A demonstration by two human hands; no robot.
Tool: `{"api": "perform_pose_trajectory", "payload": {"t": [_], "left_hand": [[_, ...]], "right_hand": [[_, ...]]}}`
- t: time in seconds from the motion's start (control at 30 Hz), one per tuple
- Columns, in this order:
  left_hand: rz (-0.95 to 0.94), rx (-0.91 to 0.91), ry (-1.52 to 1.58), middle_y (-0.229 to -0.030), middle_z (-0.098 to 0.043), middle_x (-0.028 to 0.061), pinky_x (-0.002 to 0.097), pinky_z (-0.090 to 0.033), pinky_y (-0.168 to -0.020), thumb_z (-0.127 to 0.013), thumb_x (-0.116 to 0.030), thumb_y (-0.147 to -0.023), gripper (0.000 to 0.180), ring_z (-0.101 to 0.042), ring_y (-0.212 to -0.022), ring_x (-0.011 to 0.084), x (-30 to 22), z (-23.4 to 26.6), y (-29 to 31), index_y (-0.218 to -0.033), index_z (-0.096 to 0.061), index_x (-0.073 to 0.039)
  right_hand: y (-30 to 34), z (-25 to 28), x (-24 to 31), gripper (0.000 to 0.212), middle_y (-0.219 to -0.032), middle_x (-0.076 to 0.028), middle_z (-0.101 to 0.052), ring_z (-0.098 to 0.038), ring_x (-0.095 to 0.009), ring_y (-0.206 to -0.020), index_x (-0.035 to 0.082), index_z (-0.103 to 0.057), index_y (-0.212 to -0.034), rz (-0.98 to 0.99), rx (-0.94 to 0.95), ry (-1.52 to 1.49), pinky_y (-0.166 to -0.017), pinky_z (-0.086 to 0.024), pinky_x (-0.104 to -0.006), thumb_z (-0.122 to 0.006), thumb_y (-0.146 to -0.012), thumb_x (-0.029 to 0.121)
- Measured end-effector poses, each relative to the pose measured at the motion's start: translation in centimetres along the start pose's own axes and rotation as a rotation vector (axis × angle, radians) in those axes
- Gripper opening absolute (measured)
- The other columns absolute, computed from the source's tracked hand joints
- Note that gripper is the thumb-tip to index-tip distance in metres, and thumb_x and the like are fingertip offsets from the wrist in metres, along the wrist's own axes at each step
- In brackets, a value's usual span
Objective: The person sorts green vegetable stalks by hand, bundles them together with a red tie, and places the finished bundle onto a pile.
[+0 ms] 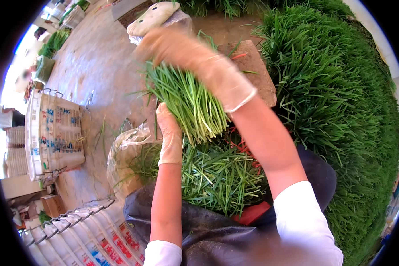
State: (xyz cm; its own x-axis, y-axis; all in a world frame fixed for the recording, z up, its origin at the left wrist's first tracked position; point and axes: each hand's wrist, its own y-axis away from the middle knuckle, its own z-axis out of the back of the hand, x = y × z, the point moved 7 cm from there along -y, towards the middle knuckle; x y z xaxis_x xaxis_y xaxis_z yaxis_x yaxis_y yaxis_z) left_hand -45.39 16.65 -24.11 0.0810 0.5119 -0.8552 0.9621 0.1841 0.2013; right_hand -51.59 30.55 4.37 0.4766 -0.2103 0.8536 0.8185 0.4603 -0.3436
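Note:
A thick bunch of garlic chives (193, 102) lies slanting in front of me, pale cut ends toward me. My left hand (168, 133), in a thin cream glove, grips its left side. The thumb is seen against the stems, while the other fingers are hidden behind the bunch. Over the leafy far end, my right hand (173, 46), gloved alike, is smeared by motion, so its fingers cannot be made out. Loose chive trimmings (217, 177) heap over my lap below the bunch. Thin red strands (244, 148) lie among them.
A large mass of chives (332, 88) fills the right side. Beyond the bunch is a brown board (255, 71) and a pale holed pad (154, 18). A clear plastic bag (131, 155), a white basket (57, 135) and a white crate (93, 235) stand left.

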Motion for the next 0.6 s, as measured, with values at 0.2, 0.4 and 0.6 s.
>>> {"api": "perform_pose_trajectory", "payload": {"t": [0.2,0.4,0.6], "left_hand": [[0.027,0.036,-0.359,-0.103,-0.068,0.0133,0.0255,-0.054,-0.071,-0.043,0.005,-0.081,0.037,-0.067,-0.086,0.0187,-2.3,0.3,0.8,-0.113,-0.062,0.005],[-0.433,-0.049,-1.673,-0.107,-0.062,0.0121,0.043,-0.043,-0.091,-0.059,-0.003,-0.068,0.049,-0.053,-0.103,0.0349,-6.2,-2.7,2.3,-0.115,-0.065,-0.017],[-0.089,-0.101,-1.783,-0.107,-0.06,0.0164,0.0441,-0.048,-0.084,-0.067,-0.013,-0.073,0.027,-0.058,-0.101,0.0362,-7.2,0.8,3.3,-0.099,-0.061,-0.009]], "right_hand": [[5.9,6.6,-11.8,0.026,-0.105,-0.009,-0.07,-0.067,-0.021,-0.087,0.01,-0.071,-0.105,-0.473,-0.266,0.443,-0.082,-0.052,-0.0342,-0.056,-0.087,0.023],[13.1,14.0,-26.1,0.033,-0.117,-0.012,-0.062,-0.058,-0.028,-0.11,0.018,-0.065,-0.115,-0.486,-0.323,1.315,-0.091,-0.049,-0.0393,-0.049,-0.087,0.014],[10.8,10.1,-24.6,0.016,-0.097,-0.01,-0.067,-0.065,-0.028,-0.094,0.014,-0.068,-0.093,-0.456,-0.023,1.319,-0.08,-0.052,-0.0409,-0.064,-0.083,0.025]]}}
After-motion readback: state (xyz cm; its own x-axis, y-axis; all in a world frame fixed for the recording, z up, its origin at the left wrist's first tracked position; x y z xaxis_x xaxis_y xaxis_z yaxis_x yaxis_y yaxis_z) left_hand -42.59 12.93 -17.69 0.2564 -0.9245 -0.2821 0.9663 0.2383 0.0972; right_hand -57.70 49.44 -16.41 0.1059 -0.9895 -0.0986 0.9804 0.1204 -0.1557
